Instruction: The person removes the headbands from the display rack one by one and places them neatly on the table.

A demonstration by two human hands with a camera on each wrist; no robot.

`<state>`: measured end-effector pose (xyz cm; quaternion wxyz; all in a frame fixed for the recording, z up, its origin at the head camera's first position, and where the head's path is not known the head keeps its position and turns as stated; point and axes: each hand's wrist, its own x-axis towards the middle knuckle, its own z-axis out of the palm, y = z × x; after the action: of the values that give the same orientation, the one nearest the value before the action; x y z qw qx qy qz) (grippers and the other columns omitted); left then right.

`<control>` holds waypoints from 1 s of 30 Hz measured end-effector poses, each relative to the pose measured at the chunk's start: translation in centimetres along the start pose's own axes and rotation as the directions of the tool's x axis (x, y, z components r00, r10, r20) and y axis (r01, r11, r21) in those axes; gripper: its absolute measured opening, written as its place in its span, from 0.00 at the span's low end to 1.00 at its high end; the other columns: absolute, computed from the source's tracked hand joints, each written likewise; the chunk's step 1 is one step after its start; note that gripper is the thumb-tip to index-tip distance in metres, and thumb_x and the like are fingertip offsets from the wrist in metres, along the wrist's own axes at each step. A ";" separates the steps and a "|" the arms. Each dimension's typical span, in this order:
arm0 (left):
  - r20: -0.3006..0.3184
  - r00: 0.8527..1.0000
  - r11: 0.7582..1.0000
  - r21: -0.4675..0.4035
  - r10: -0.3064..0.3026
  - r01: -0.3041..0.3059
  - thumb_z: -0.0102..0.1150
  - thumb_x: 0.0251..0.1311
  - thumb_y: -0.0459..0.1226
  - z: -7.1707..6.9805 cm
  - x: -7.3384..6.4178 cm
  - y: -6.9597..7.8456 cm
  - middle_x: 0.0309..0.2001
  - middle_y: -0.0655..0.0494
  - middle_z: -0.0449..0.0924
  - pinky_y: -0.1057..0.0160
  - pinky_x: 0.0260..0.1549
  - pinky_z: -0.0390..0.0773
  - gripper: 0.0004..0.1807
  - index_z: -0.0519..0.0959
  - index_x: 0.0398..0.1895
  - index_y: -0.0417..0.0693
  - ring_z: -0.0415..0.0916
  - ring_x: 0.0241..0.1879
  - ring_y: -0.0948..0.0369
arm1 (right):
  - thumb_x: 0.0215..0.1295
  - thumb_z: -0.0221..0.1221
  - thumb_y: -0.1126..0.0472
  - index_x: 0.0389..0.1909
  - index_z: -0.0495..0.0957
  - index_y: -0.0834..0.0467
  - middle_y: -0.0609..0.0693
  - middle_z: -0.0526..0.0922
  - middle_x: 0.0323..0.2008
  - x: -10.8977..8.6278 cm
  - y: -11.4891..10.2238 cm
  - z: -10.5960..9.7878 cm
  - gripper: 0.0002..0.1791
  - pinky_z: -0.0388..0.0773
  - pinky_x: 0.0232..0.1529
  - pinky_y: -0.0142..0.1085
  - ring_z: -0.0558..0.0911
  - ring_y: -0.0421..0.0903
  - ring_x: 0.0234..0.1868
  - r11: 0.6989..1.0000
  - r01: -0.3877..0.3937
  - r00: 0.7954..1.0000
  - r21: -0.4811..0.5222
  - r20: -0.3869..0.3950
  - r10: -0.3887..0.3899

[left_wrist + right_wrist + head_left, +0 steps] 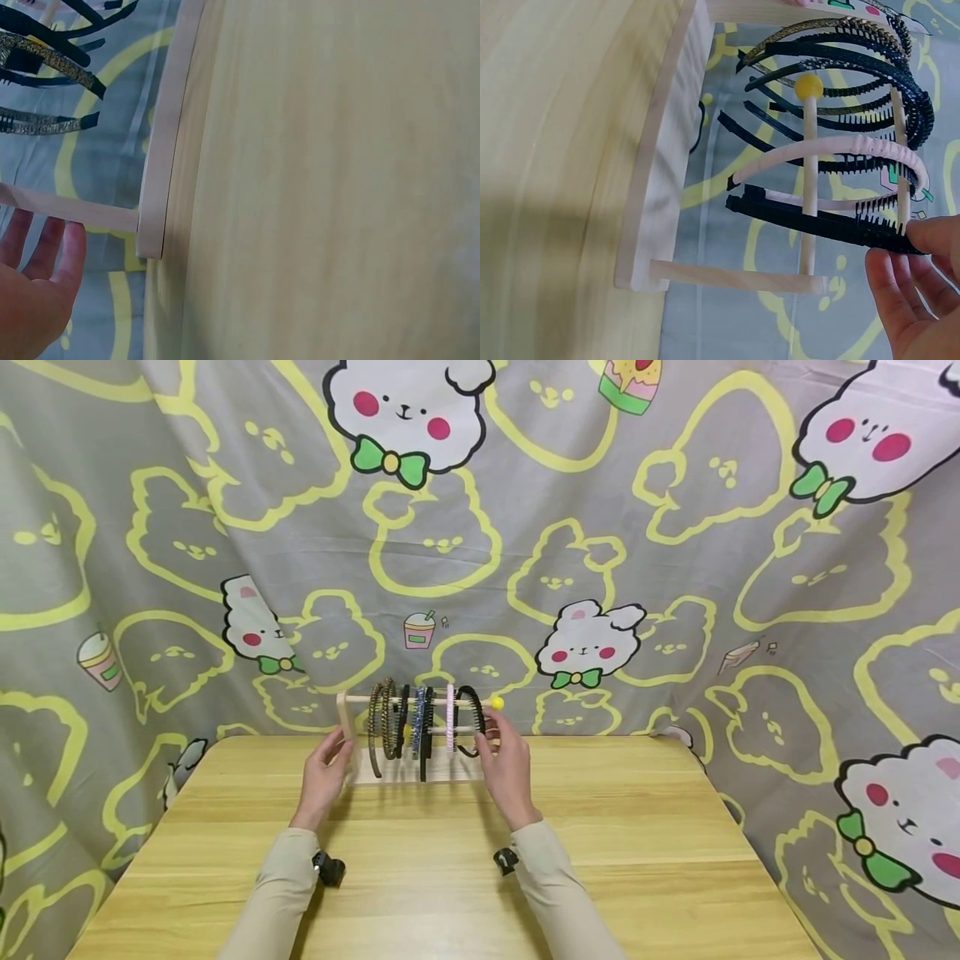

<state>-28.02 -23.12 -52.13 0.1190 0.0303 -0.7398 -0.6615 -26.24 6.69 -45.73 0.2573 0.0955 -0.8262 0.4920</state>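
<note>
A pale wooden headband rack (342, 718) stands at the table's far edge, with several headbands hung along its horizontal rods. My left hand (324, 781) grips the rack's left upright, the fingers lying along the wood in the left wrist view. At the other end, my right hand (510, 768) pinches a black toothed headband (810, 221) between thumb and fingers. Beside that one hangs a pink wrapped headband (840, 145). Farther left are dark and blue patterned bands, then brown-gold braided headbands (387, 718). A yellow ball (808, 87) caps one rod.
The light wood table (420, 877) reaches from my forearms to the rack. Behind it and at both sides hangs a grey curtain (465, 610) with yellow cartoon outlines. A small black camera (328, 868) sits on the left wrist, another (506, 860) on the right.
</note>
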 end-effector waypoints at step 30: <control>-0.044 0.999 0.999 0.036 -0.009 0.011 0.52 0.72 0.40 0.1 -0.3 0.9 0.64 0.40 0.71 0.80 0.44 0.77 0.25 0.68 0.69 0.43 0.70 0.54 0.64 | 0.66 0.61 0.66 0.61 0.75 0.55 0.52 0.83 0.45 -0.1 0.2 -4.1 0.22 0.86 0.42 0.34 0.84 0.46 0.44 0.999 -0.032 0.998 -0.003 -0.055 0.031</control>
<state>-27.64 -22.86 -51.31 0.1312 0.0507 -0.7488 -0.6477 -24.90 10.30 -44.41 0.2722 0.0684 -0.8212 0.4968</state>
